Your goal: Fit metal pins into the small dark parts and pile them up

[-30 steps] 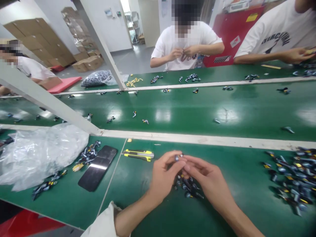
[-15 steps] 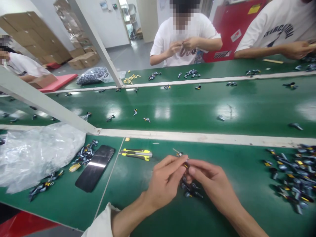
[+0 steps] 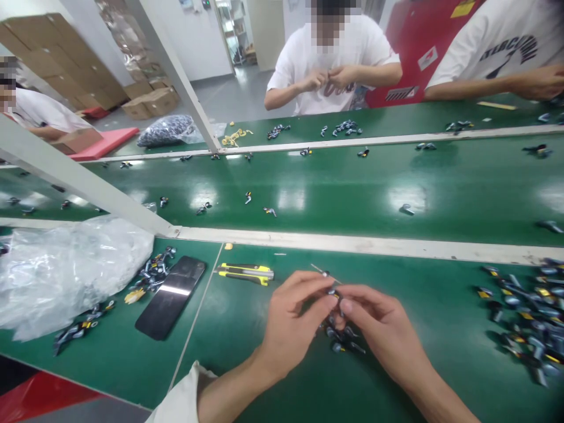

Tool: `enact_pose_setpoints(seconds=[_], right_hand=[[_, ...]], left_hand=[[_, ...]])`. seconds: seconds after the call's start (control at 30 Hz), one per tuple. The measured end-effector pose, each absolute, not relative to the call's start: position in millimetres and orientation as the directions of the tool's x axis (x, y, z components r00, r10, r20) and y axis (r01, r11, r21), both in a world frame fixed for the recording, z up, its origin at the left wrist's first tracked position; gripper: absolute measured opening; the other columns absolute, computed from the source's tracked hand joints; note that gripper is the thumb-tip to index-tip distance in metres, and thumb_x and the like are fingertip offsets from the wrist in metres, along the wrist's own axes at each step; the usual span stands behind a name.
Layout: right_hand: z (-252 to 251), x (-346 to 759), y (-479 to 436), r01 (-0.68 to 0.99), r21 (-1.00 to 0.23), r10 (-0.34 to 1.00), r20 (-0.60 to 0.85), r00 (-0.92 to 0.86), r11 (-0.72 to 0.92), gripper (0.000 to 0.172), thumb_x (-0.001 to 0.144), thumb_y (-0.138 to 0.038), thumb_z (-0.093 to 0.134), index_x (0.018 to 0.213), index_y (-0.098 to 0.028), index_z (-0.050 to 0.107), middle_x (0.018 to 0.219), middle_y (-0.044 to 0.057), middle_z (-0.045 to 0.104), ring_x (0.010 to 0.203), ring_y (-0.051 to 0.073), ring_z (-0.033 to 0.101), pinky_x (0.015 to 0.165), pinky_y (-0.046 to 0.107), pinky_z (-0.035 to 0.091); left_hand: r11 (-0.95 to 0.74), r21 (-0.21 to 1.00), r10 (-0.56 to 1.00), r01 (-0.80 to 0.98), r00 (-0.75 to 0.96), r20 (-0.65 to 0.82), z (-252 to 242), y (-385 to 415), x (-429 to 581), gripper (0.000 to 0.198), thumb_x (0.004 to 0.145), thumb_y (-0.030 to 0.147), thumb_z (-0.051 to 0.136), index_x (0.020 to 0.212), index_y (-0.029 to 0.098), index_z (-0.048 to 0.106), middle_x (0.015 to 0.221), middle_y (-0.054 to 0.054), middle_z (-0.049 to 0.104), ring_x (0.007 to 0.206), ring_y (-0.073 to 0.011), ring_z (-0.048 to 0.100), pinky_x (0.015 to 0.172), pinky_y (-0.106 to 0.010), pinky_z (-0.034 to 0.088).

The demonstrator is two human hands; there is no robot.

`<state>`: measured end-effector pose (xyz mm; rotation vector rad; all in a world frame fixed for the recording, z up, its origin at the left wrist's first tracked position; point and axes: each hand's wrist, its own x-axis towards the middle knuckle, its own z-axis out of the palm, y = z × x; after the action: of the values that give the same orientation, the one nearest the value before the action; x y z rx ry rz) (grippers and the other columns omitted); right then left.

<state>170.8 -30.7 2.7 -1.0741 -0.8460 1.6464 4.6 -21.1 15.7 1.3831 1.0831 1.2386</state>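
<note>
The left hand (image 3: 295, 317) and right hand (image 3: 379, 329) are pressing together at the fingertips, both pinching a small dark plastic part (image 3: 333, 292), with a thin wire (image 3: 325, 273) sticking out toward 11 o'clock. A heap of glossy dark parts (image 3: 339, 338) is lying at 6 o'clock on the smooth green workbench (image 3: 432, 329), while a yellow-and-black utility knife (image 3: 245, 274) is resting at 9 o'clock.

The green desk (image 3: 423, 299) is smooth and glossy. The small parts (image 3: 524, 311) look like shiny metal and plastic. The clear plastic bag (image 3: 66, 282) is thin and crinkled, the phone (image 3: 170, 299) is glossy black glass, the knife (image 3: 244, 273) has smooth plastic, and the cardboard boxes (image 3: 61, 59) are matt.
</note>
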Motion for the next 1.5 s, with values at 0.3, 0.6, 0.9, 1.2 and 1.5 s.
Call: enact_pose_setpoints(seconds=[0.3,0.6,0.9,1.2,1.5], right_hand=[[2.9,169.6,-33.2,-0.329,-0.898,0.957,-0.276,-0.093,-0.291,0.017,0.081,-0.034,0.085,0.095,-0.025,0.082,0.067,-0.001,0.076,0.062,0.011,0.068,0.064,0.018,0.056],[4.8,170.6,-33.9,-0.25,-0.954,0.986,-0.167,-0.028,-0.168,0.008,0.08,-0.029,0.085,0.087,-0.029,0.084,0.075,-0.002,0.078,0.055,0.01,0.068,0.057,0.017,0.058],[8.6,167.7,-35.9,-0.279,-0.942,0.982,-0.168,-0.088,-0.186,0.005,0.083,-0.026,0.082,0.088,-0.027,0.082,0.07,-0.003,0.075,0.058,0.01,0.069,0.058,0.015,0.058],[9.5,165.4,-35.4,-0.231,-0.961,0.989,-0.146,-0.03,-0.149,0.004,0.081,-0.026,0.083,0.085,-0.027,0.081,0.072,-0.003,0.074,0.058,0.01,0.07,0.059,0.015,0.058],[10.2,166.8,-35.2,-0.17,-0.974,0.986,-0.161,0.05,-0.15,0.009,0.079,-0.029,0.084,0.085,-0.023,0.081,0.071,0.0,0.075,0.056,0.012,0.069,0.056,0.018,0.06]], left_hand=[[-0.336,0.929,0.936,0.152,0.161,0.313,15.1,-27.3,4.2,0.03,0.094,0.008,0.063,0.115,0.022,0.078,0.113,-0.007,0.074,0.1,-0.0166,0.072,0.09,-0.026,0.06],[-0.228,0.973,0.966,-0.045,0.118,0.232,13.9,-23.2,7.5,0.02,0.085,0.01,0.076,0.1,0.023,0.08,0.102,-0.004,0.072,0.091,-0.0146,0.072,0.085,-0.025,0.061],[-0.093,0.97,0.981,-0.226,0.148,0.128,17.9,-23.3,8.9,0.021,0.086,0.005,0.069,0.098,0.02,0.078,0.101,-0.005,0.069,0.08,-0.0108,0.07,0.073,-0.02,0.061],[-0.005,0.969,0.982,-0.246,0.182,0.051,19.5,-16.0,4.7,0.016,0.082,0.009,0.077,0.09,0.022,0.083,0.096,-0.004,0.073,0.074,-0.0111,0.071,0.067,-0.021,0.062],[-0.347,0.932,0.928,0.104,0.182,0.325,17.3,-26.3,3.8,0.027,0.091,0.008,0.066,0.112,0.018,0.08,0.112,-0.01,0.077,0.099,-0.0181,0.074,0.089,-0.027,0.061]])
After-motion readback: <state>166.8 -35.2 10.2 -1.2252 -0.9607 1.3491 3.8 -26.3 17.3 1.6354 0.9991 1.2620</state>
